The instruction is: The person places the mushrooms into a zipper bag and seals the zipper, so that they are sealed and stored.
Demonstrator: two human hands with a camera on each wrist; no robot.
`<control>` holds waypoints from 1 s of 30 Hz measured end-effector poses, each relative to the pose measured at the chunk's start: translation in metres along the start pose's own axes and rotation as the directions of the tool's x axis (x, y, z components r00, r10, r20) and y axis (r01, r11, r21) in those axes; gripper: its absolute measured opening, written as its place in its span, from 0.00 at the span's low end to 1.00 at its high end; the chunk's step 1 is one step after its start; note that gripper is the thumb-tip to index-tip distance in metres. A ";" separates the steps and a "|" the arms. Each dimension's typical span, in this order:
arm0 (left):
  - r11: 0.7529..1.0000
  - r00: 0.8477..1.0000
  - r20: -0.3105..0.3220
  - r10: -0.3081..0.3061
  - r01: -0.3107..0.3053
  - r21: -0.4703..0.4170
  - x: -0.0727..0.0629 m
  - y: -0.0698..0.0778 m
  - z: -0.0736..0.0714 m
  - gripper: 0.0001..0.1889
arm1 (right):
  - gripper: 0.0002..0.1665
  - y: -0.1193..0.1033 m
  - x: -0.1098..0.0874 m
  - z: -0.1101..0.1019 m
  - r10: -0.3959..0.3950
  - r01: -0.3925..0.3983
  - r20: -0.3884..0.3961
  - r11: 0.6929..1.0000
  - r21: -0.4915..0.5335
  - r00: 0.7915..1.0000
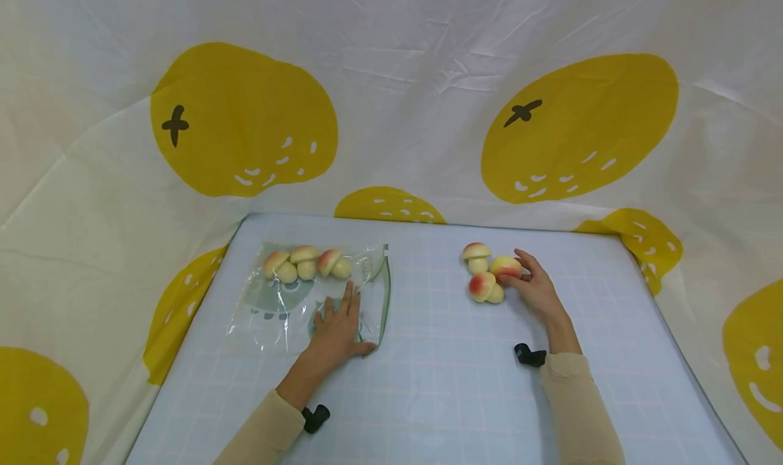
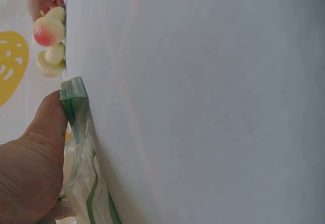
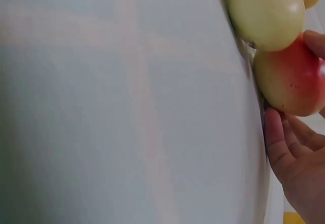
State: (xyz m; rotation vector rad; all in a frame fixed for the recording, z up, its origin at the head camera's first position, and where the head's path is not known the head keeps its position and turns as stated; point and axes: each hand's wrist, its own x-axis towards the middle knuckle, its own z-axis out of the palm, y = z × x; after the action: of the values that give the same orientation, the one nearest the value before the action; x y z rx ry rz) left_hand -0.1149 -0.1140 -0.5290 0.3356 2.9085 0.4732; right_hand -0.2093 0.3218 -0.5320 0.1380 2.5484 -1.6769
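Right hand (image 1: 540, 295) is pinching the mushroom (image 1: 506, 266), right of the bag (image 1: 278, 298), by its cap (image 3: 289, 79), likely the surest hold; mushroom is probably handling light, slick; left hand (image 1: 335, 332) is lying spread over the bag.

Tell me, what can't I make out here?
Head view: part of the plastic bag, covered by the left grip.
Head view: left sleeve and right sleeve, cut off at the bottom.
Left wrist view: the plastic bag again, cut off at the bottom.
Right wrist view: part of a mushroom shape, hidden by the right grip and right edge.
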 end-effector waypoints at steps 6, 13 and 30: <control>1.000 1.000 -0.004 0.003 -0.003 -0.003 -0.001 0.001 -0.001 0.63 | 0.53 -0.003 0.001 -0.006 0.018 -0.020 0.071 0.999 0.032 0.997; 1.000 1.000 -0.010 0.007 -0.007 -0.013 -0.002 0.002 -0.002 0.62 | 0.45 -0.027 -0.011 -0.005 -0.005 0.000 0.070 0.997 0.078 0.998; 1.000 1.000 -0.006 0.007 -0.007 -0.007 -0.002 0.003 -0.003 0.62 | 0.34 0.008 0.001 -0.003 -0.070 0.073 -0.028 0.988 0.139 0.997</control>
State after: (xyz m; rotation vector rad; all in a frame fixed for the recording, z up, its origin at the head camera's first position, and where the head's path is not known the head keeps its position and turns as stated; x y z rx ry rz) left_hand -0.1132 -0.1124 -0.5248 0.3445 2.9118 0.4865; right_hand -0.2099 0.3274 -0.5381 0.0757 2.4792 -1.8907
